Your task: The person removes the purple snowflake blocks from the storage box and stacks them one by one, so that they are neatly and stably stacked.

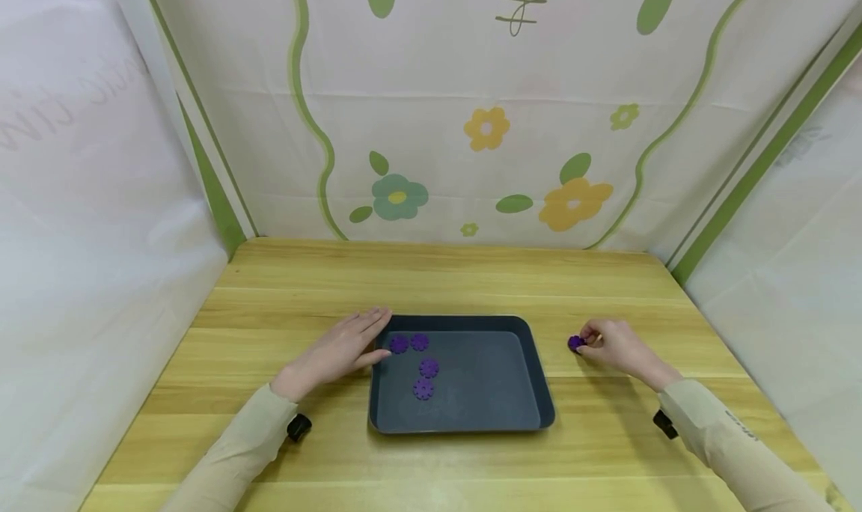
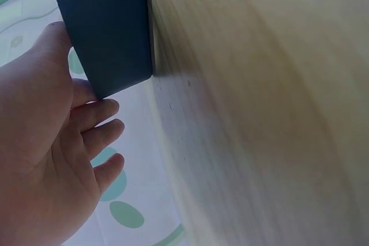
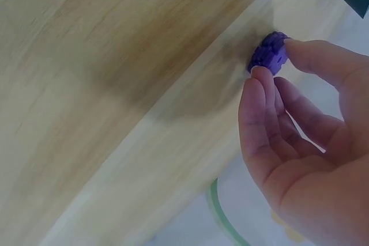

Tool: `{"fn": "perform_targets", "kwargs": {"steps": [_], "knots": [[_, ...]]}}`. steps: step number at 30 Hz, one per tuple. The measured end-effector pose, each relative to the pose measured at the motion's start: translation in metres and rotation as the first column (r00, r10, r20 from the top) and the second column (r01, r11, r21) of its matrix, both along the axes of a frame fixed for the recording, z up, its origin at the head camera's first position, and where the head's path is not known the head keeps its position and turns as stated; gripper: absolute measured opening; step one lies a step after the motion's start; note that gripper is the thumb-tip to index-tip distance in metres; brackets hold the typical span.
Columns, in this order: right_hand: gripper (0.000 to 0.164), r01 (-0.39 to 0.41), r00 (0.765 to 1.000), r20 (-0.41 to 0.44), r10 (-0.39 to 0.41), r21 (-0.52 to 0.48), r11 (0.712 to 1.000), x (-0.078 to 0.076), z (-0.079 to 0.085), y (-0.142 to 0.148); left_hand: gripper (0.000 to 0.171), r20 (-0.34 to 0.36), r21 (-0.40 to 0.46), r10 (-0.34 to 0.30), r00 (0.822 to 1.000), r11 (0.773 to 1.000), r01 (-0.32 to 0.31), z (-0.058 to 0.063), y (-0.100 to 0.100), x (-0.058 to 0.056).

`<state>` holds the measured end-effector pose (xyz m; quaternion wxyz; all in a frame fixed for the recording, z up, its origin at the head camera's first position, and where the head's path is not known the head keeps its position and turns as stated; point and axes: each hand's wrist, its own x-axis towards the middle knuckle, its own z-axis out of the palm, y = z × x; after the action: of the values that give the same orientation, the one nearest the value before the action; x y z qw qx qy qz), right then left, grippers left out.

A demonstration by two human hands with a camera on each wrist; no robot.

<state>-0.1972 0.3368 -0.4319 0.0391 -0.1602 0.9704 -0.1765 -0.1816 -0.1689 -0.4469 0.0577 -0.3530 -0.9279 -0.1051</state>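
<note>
A dark grey rectangular tray (image 1: 471, 381) lies on the table, with several purple notched discs (image 1: 429, 367) on its left side. My left hand (image 1: 343, 349) rests at the tray's far left corner, fingers extended and thumb over the left rim. In the left wrist view, the fingertips (image 2: 109, 108) show beside the corner of the tray wall (image 2: 109, 38). To the right of the tray, my right hand (image 1: 616, 345) pinches a thick purple notched piece (image 3: 268, 53) between thumb and fingertips, close over the wood.
The light wooden table (image 1: 458, 280) backs onto a white flower-print curtain (image 1: 431, 123). White fabric walls (image 1: 101, 235) close off the left and right sides. A black wrist device (image 1: 299, 427) shows under the left sleeve, and another (image 1: 665, 424) under the right.
</note>
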Motion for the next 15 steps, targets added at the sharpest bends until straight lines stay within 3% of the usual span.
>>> {"fn": "perform_targets", "kwargs": {"steps": [15], "knots": [[0.021,-0.014,0.998,-0.067,0.014,-0.008,1.000,0.000,0.017,-0.017,0.069,0.020,0.002,0.006,1.000,1.000,-0.006,0.001,0.000,0.002]]}}
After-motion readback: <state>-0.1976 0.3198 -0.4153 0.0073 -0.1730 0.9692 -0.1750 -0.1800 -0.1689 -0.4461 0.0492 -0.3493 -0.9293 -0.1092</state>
